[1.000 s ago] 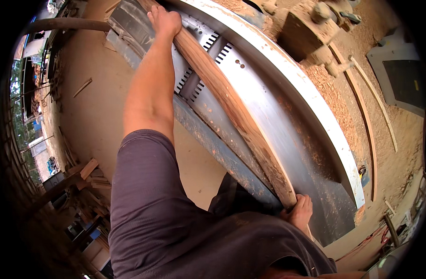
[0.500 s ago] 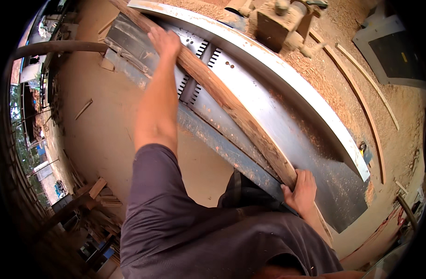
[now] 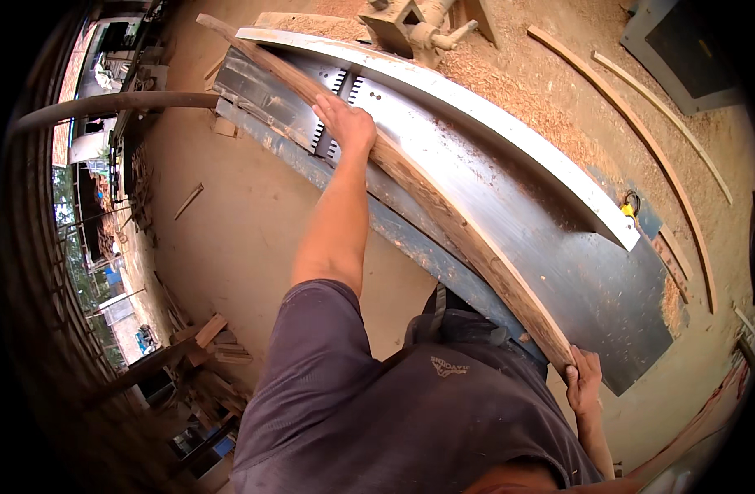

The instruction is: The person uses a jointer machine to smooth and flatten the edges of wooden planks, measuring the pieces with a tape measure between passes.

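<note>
A long, narrow wooden plank lies lengthwise along the flat metal bed of a jointer. It runs from the far left to the near right, and its far end extends past the bed. My left hand is closed over the plank's upper edge, close to the toothed slot in the bed. At the near end, my right hand grips the plank, thumb on its end face. The plank hides part of the slot.
Along the bed's far side stands a long metal fence. Wood shavings cover the ground behind it, where thin wood strips lie. A grey cabinet stands far right. Wood offcuts are piled at left.
The plank has slid back toward the near right along the bed. Both hands moved with it, the left passing to the near side of the slot. The view has shifted too.
</note>
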The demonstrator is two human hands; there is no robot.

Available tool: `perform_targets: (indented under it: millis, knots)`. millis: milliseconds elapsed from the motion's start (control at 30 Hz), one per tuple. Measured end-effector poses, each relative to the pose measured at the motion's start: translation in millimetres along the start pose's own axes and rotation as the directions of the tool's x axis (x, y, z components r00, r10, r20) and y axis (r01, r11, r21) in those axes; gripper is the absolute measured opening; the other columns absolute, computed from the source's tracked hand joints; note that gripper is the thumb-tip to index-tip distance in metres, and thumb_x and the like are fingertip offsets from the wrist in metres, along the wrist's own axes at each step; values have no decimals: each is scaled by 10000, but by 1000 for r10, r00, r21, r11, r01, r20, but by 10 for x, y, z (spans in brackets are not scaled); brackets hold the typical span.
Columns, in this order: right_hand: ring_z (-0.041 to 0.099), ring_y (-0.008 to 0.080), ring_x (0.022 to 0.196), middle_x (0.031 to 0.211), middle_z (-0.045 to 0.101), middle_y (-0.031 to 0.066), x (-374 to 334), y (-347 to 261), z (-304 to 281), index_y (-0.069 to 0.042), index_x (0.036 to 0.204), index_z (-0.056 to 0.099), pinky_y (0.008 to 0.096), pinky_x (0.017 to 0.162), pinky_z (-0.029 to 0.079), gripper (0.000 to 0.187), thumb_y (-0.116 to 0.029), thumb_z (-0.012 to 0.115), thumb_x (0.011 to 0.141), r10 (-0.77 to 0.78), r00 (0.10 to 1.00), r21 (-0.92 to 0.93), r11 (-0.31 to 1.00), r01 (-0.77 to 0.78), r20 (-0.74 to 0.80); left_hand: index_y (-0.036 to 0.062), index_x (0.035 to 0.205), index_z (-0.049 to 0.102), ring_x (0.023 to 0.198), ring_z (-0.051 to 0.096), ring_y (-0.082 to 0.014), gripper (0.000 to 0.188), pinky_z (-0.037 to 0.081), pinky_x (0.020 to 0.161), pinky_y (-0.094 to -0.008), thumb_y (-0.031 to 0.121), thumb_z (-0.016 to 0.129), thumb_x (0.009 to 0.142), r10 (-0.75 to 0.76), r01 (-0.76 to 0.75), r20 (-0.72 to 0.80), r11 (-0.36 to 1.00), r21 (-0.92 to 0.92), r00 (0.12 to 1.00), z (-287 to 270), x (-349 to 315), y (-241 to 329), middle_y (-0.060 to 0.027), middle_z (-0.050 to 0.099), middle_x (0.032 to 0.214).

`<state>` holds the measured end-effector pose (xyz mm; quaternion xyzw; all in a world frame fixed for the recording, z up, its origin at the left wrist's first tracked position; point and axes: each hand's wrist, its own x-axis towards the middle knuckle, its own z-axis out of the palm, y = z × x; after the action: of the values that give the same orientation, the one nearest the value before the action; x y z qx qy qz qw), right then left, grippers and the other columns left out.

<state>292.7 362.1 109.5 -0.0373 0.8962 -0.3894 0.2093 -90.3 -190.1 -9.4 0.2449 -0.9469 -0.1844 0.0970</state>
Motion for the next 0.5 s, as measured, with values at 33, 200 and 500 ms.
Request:
perform_targets:
  millis: [33,200,500]
  knots:
    - [596,413,989,1141,663,238,11,14,-6,45,1244,653,463,904,473,390,-234,561,988,8,1000,16,1000,-8,4,-86,1490,336,1550,54,-445,600,91,1274,-469,121,467,942,-14,13,-17,1000,-10,1000,23,42,-4,-260,131,1668]
    - [614,417,1027,1160,673,253,-154,229,-62,52,1229,666,462,929,482,410,-272,560,1003,24,999,79,997,-21,-38,-86,1497,345,1552,67,-432,606,91,1277,-449,133,464,944,-39,39,-1,999,-19,999,70,154,24,-261,154,1664]
    - [644,431,1033,1129,698,260,-24,337,-133,43,1197,697,467,941,494,380,-244,561,988,51,997,91,995,-46,-61,-64,1554,267,1565,45,-395,684,105,1278,-445,145,473,936,-97,96,31,995,18,995,90,671,-79,-210,92,1688]
